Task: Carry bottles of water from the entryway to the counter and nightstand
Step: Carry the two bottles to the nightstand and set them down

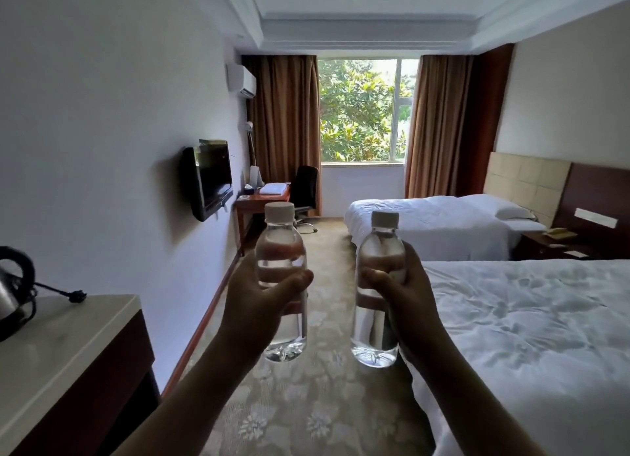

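I hold two clear water bottles with white caps upright in front of me. My left hand [260,297] grips the left bottle [281,247] around its middle. My right hand [404,287] grips the right bottle [376,329] the same way. Both bottles hang over the carpeted aisle. The counter [64,336] with a pale top is at the lower left, beside my left arm. The dark wooden nightstand [545,244] stands between the two beds at the right, with a phone on it.
A black kettle [13,288] and its cord lie on the counter. A TV [209,179] hangs on the left wall. A desk [260,201] and black chair [305,189] stand by the window. Two white beds [531,322] fill the right side.
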The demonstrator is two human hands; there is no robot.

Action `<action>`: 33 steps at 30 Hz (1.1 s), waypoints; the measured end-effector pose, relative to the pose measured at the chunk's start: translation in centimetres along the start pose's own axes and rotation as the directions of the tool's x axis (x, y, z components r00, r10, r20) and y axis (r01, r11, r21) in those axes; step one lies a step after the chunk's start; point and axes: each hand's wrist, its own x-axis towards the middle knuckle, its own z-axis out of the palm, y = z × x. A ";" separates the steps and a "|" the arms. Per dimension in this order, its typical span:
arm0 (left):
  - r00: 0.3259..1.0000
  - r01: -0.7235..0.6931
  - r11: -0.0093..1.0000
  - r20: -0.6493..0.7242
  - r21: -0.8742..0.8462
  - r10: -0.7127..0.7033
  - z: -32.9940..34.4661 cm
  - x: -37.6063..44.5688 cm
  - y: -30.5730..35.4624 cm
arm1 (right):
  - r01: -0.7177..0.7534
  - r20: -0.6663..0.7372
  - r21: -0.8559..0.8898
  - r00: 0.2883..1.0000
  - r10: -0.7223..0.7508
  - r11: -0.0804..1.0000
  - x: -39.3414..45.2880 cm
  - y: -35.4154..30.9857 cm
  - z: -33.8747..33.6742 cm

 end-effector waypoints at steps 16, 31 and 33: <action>1.000 -0.022 0.999 -0.008 0.050 0.022 0.8 36.2 -20.7 | -0.003 0.045 -0.080 0.999 0.007 0.997 36.9 20.5 4.8; 1.000 0.000 1.000 -0.018 0.029 0.000 1.8 71.8 -35.5 | -0.003 -0.026 -0.105 1.000 0.000 0.994 70.4 35.5 7.5; 0.999 0.004 0.999 -0.034 0.035 -0.003 2.5 75.7 -38.6 | 0.002 -0.006 -0.099 1.000 -0.002 0.995 74.8 38.7 7.4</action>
